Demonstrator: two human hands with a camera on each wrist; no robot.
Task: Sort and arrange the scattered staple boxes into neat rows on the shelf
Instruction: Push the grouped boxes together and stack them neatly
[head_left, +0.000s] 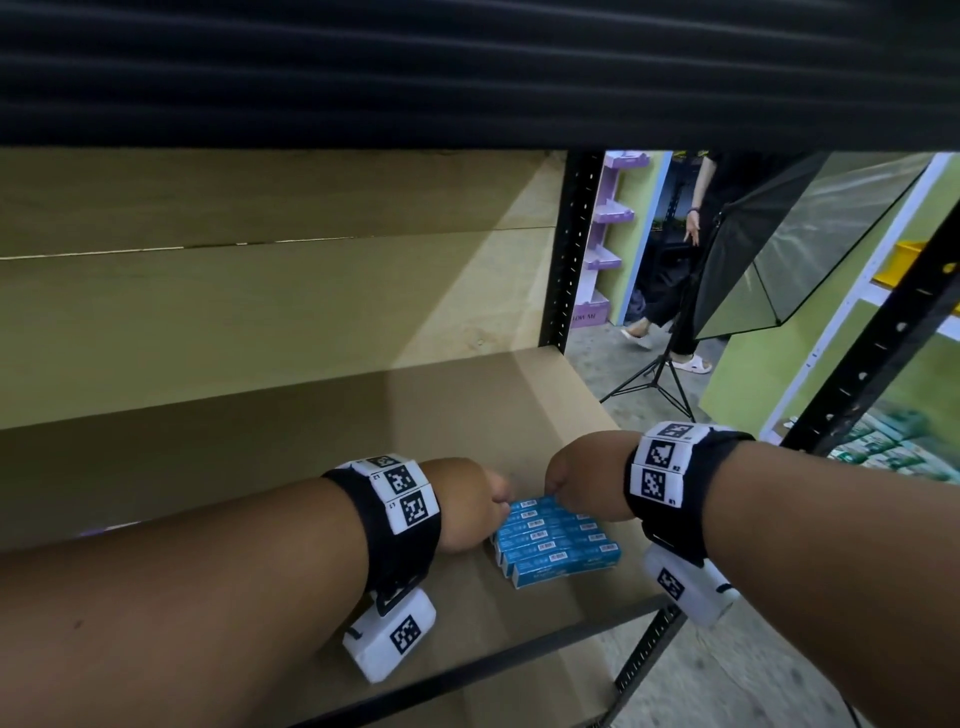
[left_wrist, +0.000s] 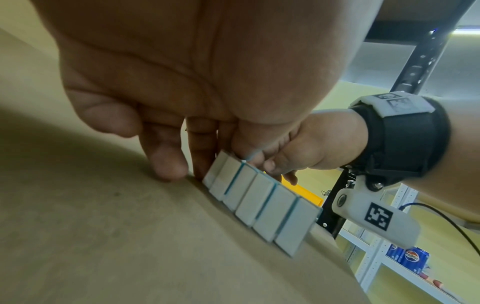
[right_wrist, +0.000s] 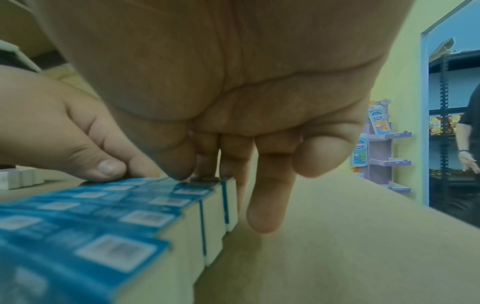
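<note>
left hand (head_left: 470, 501) and right hand (head_left: 584, 480) are pinching the far end of a row of blue staple boxes (head_left: 558, 543) sitting on the shelf (head_left: 260, 467), fingers curled on them.

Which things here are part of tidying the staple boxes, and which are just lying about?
Part of the job:
row of blue staple boxes
shelf
left hand
right hand

Just around:
light stand
purple display rack
white boxes
yellow bin
</note>
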